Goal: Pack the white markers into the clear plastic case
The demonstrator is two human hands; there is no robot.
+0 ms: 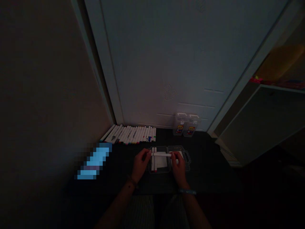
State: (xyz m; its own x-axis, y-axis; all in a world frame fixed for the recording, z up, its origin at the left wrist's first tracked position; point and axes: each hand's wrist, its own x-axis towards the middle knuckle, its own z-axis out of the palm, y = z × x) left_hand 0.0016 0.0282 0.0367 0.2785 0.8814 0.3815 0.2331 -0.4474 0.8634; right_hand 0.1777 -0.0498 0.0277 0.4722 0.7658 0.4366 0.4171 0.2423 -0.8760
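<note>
1. Far left of the open case (162, 173), well apart from it, a bright blurred patch (94, 162) glows; I cannot tell what it is.
2. Beyond the case and to its left, a row of markers (131, 135) lies side by side.
3. At the case's left edge, the left hand (141, 163) pinches one end of a white marker (163, 154) between thumb and fingers.
4. Inside the case's left half, two laid markers (154, 165) point away from the person, beside a pale sheet (162, 161).
5. The white marker is held above that half, its long axis running left to right, square across the laid pair. Neither hand is nearer; each has an end.
6. Over the case's right half, the right hand (178, 167) grips the other end by its fingertips.
7. Behind the case and rightward, two clear boxes (186, 127) stand upright.
</note>
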